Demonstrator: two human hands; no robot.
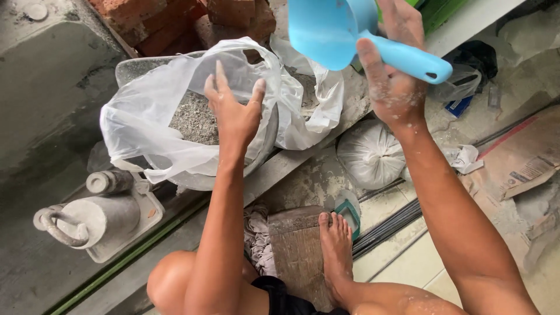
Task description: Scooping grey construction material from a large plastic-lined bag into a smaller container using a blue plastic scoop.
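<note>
So the plastic bag (pixel 151 111) sits in the bowl (pixel 198 178), scale weight (pixel 93 219) left of it, tied sack (pixel 370 154) to the right, bricks (pixel 175 20) behind.

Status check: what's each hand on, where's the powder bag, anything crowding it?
Left hand open on clear plastic bag of grey powder. Right hand grips blue scoop, raised above. Bag sits in metal bowl. Bricks behind; tied white sack beside.

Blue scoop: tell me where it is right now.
The blue scoop is at the top of the head view, held by its handle in the right hand, above the white plastic bag of grey powder.
</note>
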